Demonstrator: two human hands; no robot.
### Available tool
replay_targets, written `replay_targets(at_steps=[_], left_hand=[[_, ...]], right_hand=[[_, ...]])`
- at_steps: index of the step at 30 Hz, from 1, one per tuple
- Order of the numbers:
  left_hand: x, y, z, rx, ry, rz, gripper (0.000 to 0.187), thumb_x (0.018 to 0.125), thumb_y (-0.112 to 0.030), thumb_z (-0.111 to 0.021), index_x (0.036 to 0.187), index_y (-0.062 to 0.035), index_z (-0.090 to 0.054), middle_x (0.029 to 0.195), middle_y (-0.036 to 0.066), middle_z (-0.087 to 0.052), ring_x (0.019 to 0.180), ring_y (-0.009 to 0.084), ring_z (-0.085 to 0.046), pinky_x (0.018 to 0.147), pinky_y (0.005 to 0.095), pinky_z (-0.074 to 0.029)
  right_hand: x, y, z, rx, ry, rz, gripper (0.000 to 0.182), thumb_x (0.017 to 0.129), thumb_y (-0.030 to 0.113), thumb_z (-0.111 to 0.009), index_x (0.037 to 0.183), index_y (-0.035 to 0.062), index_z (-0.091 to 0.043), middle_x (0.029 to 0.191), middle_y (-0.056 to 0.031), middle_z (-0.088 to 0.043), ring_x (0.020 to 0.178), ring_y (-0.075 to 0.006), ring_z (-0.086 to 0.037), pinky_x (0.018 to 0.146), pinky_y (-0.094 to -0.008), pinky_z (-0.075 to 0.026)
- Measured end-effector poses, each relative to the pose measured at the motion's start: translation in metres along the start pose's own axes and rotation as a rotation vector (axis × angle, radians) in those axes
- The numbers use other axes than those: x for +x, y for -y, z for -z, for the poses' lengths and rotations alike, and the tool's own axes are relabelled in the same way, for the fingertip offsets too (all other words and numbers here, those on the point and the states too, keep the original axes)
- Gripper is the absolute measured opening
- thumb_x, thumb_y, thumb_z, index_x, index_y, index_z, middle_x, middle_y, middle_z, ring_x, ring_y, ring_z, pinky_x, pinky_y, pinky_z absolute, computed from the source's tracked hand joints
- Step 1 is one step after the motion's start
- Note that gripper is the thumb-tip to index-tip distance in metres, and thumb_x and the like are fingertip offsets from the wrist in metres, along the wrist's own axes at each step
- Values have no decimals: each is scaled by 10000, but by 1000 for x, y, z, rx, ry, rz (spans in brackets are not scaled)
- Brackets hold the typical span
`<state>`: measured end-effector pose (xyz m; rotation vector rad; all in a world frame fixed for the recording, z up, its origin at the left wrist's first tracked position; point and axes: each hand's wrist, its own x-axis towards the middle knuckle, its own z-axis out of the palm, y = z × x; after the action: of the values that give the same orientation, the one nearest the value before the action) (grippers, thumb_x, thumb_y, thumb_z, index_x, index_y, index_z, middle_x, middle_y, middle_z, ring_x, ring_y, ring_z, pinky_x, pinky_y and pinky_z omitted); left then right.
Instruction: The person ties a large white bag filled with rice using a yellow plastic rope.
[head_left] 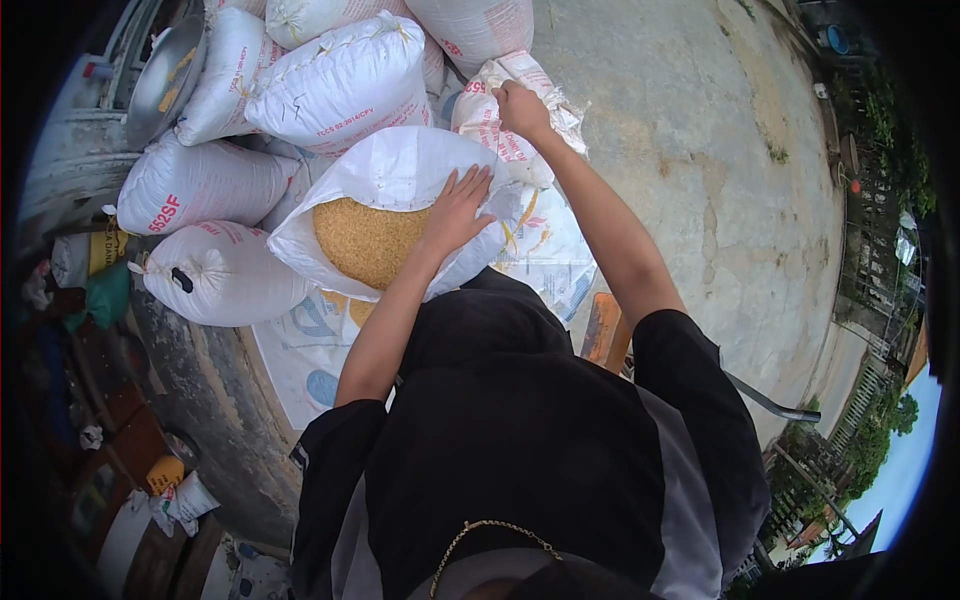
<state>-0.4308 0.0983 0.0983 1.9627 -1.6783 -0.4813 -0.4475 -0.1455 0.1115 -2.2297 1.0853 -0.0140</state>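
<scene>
An open white sack (385, 165) full of golden grain (368, 240) stands in front of me, its mouth spread wide. My left hand (460, 212) lies on the sack's near right side, fingers apart and pressed against the white fabric. Farther right, my right hand (522, 112) is closed on the top of a crumpled white sack (500, 125) with red print. That sack looks slack, and what it holds is hidden. The fingertips of my right hand are partly out of sight.
Several full, tied white sacks (345, 85) are piled behind and left of the grain. A metal basin (168, 80) leans at the far left. Under the sacks lies a printed plastic sheet (290, 375). Concrete ground (700, 180) extends on the right. An orange-brown object (603, 332) sits near my right side.
</scene>
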Motion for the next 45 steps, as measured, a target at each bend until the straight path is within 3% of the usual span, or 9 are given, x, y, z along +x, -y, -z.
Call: replay_targets(at_steps=[4,7,14,18,20,30,34,37,45], left_hand=[[5,0,-2,-47,-46,-17,533,778,-256,-734,1239,-23,-601,1414,106,-506,1361,283,-407,1153,483,-248],[8,2,-6,-65,-84,-24,412,806,-236,-715,1151,-16,-658,1332,92,-580,1327,274,-455,1131,482,-291],[11,1,-12,-106,-175,1,233,856,-191,-663,1010,-22,-710,1070,130,-700,1177,290,-587,1065,481,-379],[12,-1,-10,-122,-183,-49,189,877,-164,-629,964,-15,-707,1058,163,-694,1093,311,-630,1003,462,-447],[11,-5,-12,-119,-258,-44,155,868,-115,-601,922,-2,-692,1019,189,-695,988,319,-667,899,422,-518],[6,-14,-23,1,-238,-157,151,781,-26,-579,898,16,-665,931,166,-706,877,296,-692,782,382,-558],[3,-17,-23,6,-208,-135,147,791,-30,-571,889,9,-673,960,158,-707,905,290,-688,788,376,-558],[1,-14,-25,-1,-215,-107,141,806,-49,-575,885,6,-677,1003,156,-704,931,289,-682,797,377,-554],[4,-7,-19,-105,-246,5,157,859,-137,-597,894,-4,-674,1084,161,-686,970,306,-657,818,393,-538]], right_hand=[[-11,-22,-29,136,-22,-54,398,933,402,-516,986,34,-658,874,-225,-699,831,-360,-698,763,-464,-530],[-30,-36,-41,250,253,-133,396,875,372,-610,867,-17,-682,688,-163,-684,577,-238,-684,641,-374,-539],[-55,-56,-57,181,255,61,321,814,321,-698,756,5,-684,688,-109,-679,624,-198,-651,616,-348,-506],[-50,-61,-65,78,252,159,292,806,292,-703,750,8,-664,691,-124,-677,653,-230,-661,635,-363,-505],[-50,-54,-61,43,293,124,265,823,296,-678,864,34,-669,895,-177,-691,879,-356,-663,764,-450,-496],[-23,32,-25,11,83,293,233,898,278,-579,899,48,-613,864,-200,-672,870,-401,-635,747,-487,-478],[4,92,-3,130,-10,341,241,927,253,-570,859,22,-588,762,-164,-669,626,-271,-680,647,-405,-525],[6,143,28,316,124,257,265,920,277,-560,855,29,-625,742,-138,-696,686,-275,-698,704,-414,-539],[-23,195,71,548,150,434,253,900,231,-591,765,18,-579,644,-58,-662,589,-124,-669,532,-313,-516]])
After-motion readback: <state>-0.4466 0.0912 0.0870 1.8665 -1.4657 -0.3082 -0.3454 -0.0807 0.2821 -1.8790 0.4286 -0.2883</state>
